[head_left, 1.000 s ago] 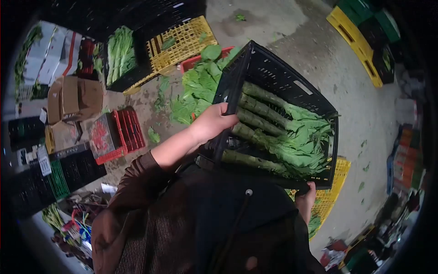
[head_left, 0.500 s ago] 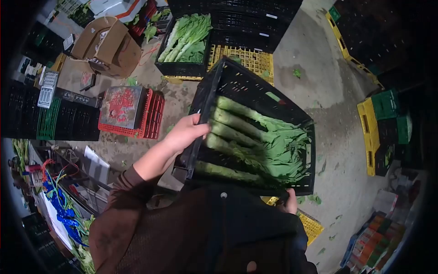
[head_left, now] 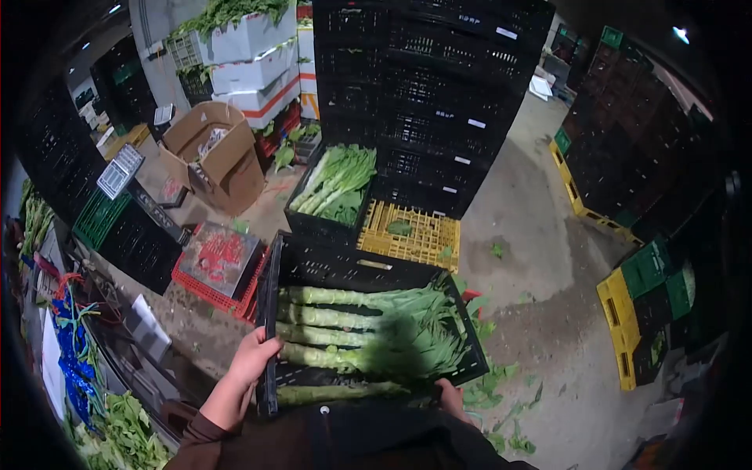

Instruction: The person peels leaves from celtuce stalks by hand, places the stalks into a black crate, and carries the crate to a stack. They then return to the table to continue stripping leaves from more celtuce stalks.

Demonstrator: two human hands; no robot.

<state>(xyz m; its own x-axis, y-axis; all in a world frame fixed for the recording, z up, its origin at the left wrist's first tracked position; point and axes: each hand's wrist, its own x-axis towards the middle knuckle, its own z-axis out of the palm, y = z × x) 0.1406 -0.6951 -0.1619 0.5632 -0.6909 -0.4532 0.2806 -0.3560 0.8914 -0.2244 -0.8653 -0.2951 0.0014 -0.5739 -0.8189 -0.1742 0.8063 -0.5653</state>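
A black plastic crate (head_left: 337, 266) is held level in front of my body. Inside it lie several thick pale-green stalks of celtuce (head_left: 329, 317), their leafy tops towards the right end. My left hand (head_left: 254, 358) grips the crate's left end wall, thumb over the rim. My right hand (head_left: 449, 395) is closed on the near right edge; part of it is hidden by the crate and my clothing. A dark shadow falls across the leaves.
Ahead, a yellow pallet (head_left: 427, 235) bears a tall stack of black crates (head_left: 423, 117) and one crate of celtuce (head_left: 337, 184). A red crate (head_left: 223, 270) with a stained board and a cardboard box (head_left: 215, 157) stand left. Leaf scraps (head_left: 501, 384) litter the floor at right.
The view has tilted up, showing more of the stack ahead. The held crate has turned more level across my body and sits lower and further left in view. Both hands keep their grip.
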